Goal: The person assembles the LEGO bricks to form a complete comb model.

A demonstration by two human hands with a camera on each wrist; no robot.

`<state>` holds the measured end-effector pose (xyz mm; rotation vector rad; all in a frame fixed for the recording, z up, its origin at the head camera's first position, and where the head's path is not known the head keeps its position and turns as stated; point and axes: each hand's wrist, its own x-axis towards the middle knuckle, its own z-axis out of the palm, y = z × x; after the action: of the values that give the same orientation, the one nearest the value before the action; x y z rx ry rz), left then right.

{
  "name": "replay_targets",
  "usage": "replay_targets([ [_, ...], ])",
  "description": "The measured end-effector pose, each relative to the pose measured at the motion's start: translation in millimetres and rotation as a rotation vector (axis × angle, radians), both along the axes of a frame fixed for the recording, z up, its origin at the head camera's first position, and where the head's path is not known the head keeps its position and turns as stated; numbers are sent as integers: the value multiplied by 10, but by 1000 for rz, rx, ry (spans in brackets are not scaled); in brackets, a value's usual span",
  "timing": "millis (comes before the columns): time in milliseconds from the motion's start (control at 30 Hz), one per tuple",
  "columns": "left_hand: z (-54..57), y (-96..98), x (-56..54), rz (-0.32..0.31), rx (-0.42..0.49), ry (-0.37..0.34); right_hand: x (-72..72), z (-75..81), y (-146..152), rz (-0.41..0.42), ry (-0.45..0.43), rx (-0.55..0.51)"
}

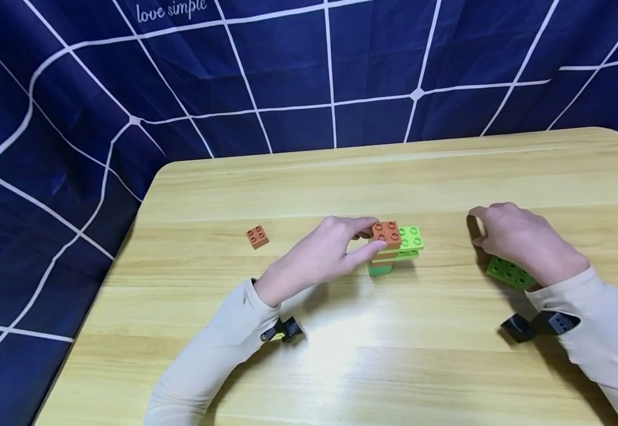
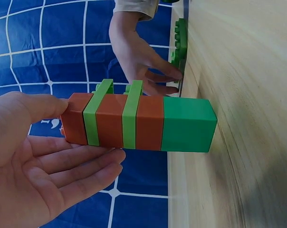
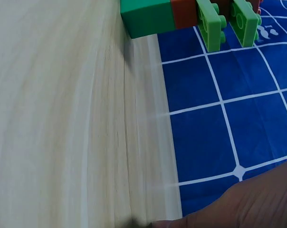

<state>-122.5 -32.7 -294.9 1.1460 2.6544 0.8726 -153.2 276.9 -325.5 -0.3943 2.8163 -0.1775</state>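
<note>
A tower of toy building bricks [image 1: 386,235] stands on the table, its orange-brown top brick pinched between the thumb and fingers of my left hand [image 1: 335,245]. In the left wrist view, orange-brown bricks alternate with two thin light-green plates [image 2: 132,116] above a darker green base brick [image 2: 188,124]. Both plates jut out to the right of the tower. My right hand [image 1: 527,239] is low at the tabletop on the right, fingers bent loosely downward, with nothing visible between thumb and fingers. A green studded brick [image 1: 508,272] lies partly hidden beneath its wrist.
A small orange-brown brick [image 1: 257,236] with studs lies to the left on the wooden table [image 1: 224,367]. Behind the table's far edge hangs a dark blue curtain [image 1: 293,77] with white lines. A small black device [image 1: 519,327] sits at the right wrist.
</note>
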Motion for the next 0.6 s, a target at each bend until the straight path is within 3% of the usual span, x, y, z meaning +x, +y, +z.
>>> replay_targets([
  [400, 25, -4, 3, 5, -1, 7, -4, 97, 101, -47, -7, -7],
  [600, 37, 4, 0, 3, -6, 5, 33, 177, 268, -159, 60, 13],
])
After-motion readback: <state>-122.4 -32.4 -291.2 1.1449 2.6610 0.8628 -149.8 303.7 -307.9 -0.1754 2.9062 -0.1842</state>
